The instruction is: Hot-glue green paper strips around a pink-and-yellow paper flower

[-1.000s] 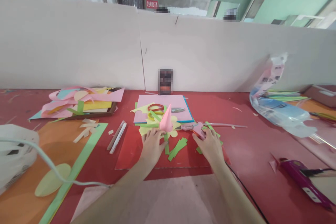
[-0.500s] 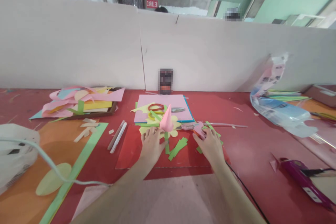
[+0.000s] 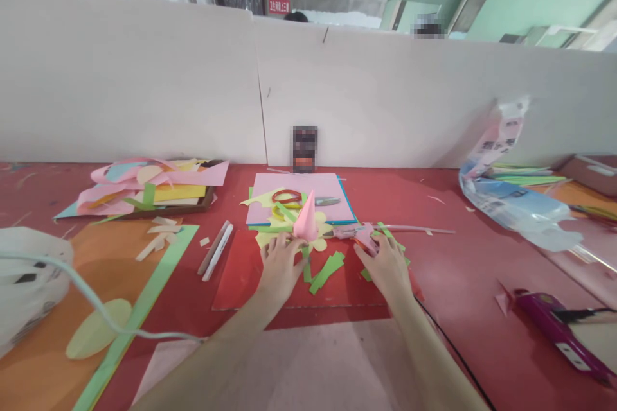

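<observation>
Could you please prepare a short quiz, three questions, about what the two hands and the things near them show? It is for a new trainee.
1. Which is nearest to the left hand?
a) plastic bag
b) pink cone
c) purple tool

2. True or false: the right hand is at the pink glue gun.

3. Fill in the colour: the loose paper strips between the two hands, on the red board, are ____.

Key: 1. b; 2. True; 3. green
</observation>
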{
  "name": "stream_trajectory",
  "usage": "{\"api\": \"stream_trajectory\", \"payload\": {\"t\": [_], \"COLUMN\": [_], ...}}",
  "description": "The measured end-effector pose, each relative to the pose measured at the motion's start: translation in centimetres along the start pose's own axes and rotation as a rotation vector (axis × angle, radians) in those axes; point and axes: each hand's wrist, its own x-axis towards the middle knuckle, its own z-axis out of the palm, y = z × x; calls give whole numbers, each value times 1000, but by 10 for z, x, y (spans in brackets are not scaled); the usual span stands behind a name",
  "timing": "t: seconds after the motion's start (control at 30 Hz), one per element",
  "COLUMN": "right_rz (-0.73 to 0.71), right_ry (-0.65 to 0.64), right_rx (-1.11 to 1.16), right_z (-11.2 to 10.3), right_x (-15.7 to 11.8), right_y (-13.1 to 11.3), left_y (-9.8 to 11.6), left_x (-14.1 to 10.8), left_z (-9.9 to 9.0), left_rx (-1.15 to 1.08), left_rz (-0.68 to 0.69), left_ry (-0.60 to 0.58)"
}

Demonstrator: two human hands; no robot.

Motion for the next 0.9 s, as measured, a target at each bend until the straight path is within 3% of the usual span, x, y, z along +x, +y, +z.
{"api": "stream_trajectory", "payload": {"t": [0.9], "right_rz": [1], "right_ry": [-17], "right_rx": [6], "right_z": [0], "right_x": [0], "right_y": [0], "left_y": [-1], "left_x": [0], "left_z": [3], "left_rx": [-2], "left_rz": [31], "left_ry": [-10]}}
